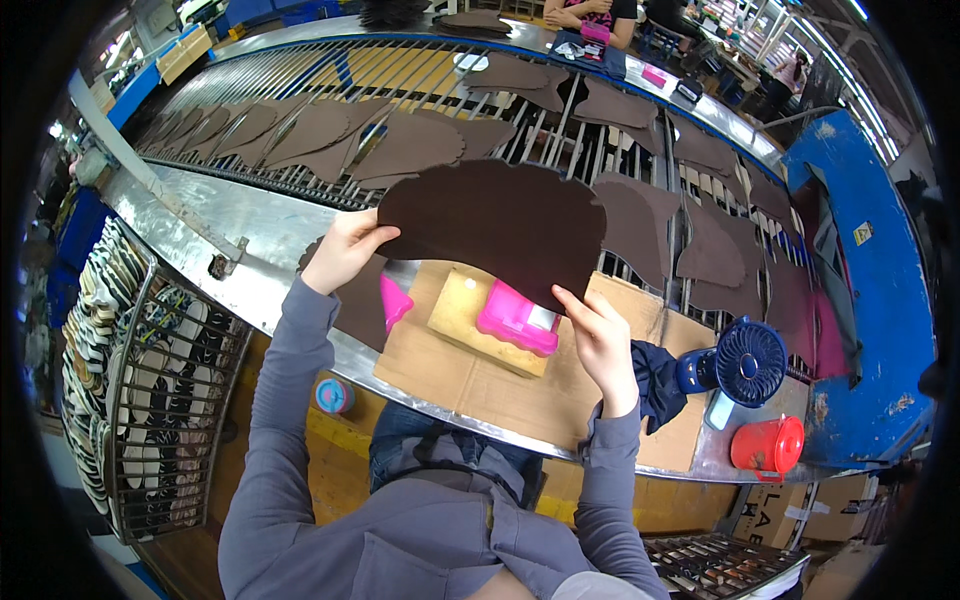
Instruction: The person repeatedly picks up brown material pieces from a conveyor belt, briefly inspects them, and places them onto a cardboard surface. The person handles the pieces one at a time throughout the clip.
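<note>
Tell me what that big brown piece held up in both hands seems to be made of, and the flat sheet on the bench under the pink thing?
The brown piece looks like matte leather or a synthetic stand-in: thin, cut to a scalloped outline, holding flat between the left hand and right hand. Which one is unclear. The sheet looks like plain corrugated cardboard: dull tan, creased.

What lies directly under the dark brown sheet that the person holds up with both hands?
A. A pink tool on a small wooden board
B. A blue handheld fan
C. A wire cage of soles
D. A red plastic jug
A: the pink tool rests on the small wooden board just below the dark brown sheet, held by the left hand and right hand; the fan and jug stand far to the right.
</note>
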A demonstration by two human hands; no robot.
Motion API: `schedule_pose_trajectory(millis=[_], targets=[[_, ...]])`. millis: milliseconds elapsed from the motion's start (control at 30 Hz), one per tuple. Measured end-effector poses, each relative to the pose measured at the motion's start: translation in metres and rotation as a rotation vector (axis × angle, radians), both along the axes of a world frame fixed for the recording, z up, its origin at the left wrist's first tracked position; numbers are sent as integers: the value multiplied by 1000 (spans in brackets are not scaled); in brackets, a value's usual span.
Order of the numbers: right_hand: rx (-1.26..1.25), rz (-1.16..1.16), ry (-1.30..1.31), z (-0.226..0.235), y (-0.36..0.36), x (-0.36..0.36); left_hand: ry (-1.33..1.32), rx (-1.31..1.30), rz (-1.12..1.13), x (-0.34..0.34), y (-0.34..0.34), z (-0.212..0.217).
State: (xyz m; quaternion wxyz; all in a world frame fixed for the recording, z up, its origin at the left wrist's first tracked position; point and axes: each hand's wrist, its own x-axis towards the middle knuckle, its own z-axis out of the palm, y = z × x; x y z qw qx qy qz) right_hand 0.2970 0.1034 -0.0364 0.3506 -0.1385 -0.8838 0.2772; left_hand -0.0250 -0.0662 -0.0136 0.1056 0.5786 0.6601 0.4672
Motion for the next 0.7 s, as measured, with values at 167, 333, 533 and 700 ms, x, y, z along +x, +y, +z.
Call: schedule_pose_trajectory(millis=[167,333,533,700], targets=[[-6,-101,-46,-13,1,27,2,-6,-127,12,20,0],[63,-241,-13,-49,2,55,127,15,-256,44,42,7],[-37,-346,3,-59,-6,88,149,-12,-409,66,66,19],[-319,-292,140,-3,-8,125,-205,-242,-415,91,79,59]])
